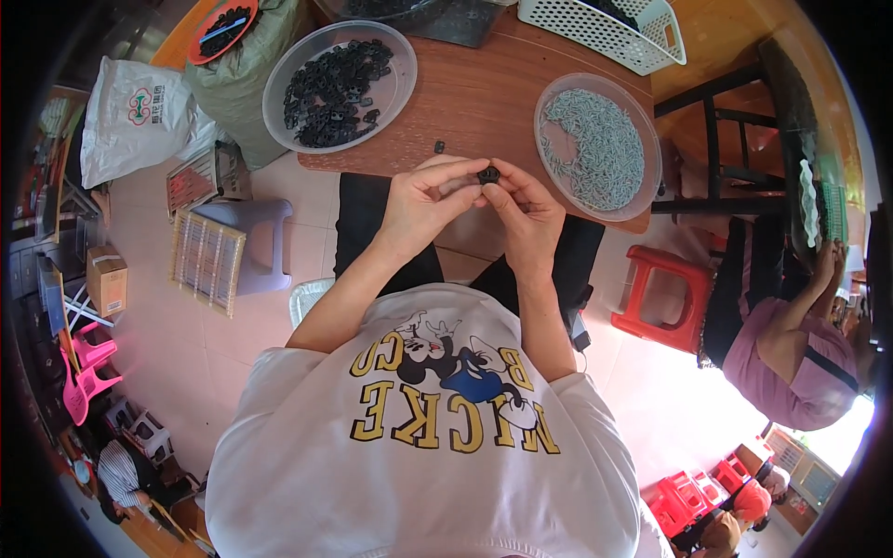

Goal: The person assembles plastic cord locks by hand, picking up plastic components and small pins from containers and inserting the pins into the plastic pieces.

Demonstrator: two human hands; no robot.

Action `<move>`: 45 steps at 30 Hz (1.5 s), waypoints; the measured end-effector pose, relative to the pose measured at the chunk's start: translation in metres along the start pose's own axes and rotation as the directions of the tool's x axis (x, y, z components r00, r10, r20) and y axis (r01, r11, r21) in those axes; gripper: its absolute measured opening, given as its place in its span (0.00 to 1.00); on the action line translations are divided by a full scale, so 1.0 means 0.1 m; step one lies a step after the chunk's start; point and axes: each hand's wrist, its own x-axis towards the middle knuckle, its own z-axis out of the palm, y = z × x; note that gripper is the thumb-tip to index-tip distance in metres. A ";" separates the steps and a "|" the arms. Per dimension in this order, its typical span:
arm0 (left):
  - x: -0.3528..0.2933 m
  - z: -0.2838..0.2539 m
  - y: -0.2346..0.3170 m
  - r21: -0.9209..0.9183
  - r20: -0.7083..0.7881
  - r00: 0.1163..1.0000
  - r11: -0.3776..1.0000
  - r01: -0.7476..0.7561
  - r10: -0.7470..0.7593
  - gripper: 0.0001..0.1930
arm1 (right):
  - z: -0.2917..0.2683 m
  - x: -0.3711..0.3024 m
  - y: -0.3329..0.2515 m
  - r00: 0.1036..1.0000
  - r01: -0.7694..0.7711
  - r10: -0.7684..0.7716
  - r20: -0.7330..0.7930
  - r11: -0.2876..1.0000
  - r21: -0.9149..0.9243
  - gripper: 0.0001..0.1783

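Just past the near edge of the brown table [465,102], both my hands meet at a small black plastic part [488,175]. My left hand [423,205] pinches it from the left with thumb and fingers. From the other side, my right hand [530,216] grips it too, thumb close against it. The fingertips partly cover the part. On the table near my left fingers lies a loose black piece [439,147]. A clear round tub [398,91] of black plastic parts [326,98] stands left, and another tub [559,144] of silvery screws [609,153] right.
A white perforated basket [609,42] sits at the table's far right. Left are sacks [139,121], an orange-red bowl [197,46], a bamboo rack [206,263] and a grey stool [265,242]. Right, a red stool [659,298] stands near a seated person [791,358].
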 end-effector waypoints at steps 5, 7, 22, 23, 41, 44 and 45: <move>0.07 0.03 -0.05 -0.140 0.028 0.997 0.988 0.069 -0.066 0.12 | -0.06 -0.01 -0.04 0.999 0.034 -0.033 0.006 0.999 -0.024 0.18; 0.06 0.05 -0.06 -0.053 -0.017 0.992 0.991 0.122 -0.123 0.11 | -0.08 -0.03 0.03 0.999 -0.032 0.031 0.010 0.999 0.033 0.21; 2.37 0.57 0.75 0.350 0.203 0.925 0.858 -0.376 0.322 0.20 | -0.54 -0.46 0.31 0.973 -0.223 0.224 -0.048 0.974 0.035 0.16; 2.40 0.59 0.80 0.361 0.192 0.930 0.858 -0.365 0.314 0.20 | -0.54 -0.43 0.29 0.979 -0.202 0.203 -0.034 0.979 0.017 0.16; -0.57 -1.00 -0.17 -0.025 -0.256 0.891 0.923 0.383 -0.376 0.10 | 0.17 0.76 0.45 0.779 0.627 -0.338 0.528 0.421 -0.655 0.10; -0.71 -1.11 -0.26 -0.014 -0.262 0.883 0.916 0.401 -0.391 0.11 | 0.15 0.81 0.41 0.789 0.609 -0.250 0.562 0.444 -0.658 0.09; -0.71 -1.10 -0.25 -0.017 -0.259 0.884 0.917 0.398 -0.388 0.11 | 0.14 0.82 0.38 0.799 0.592 -0.218 0.561 0.451 -0.668 0.08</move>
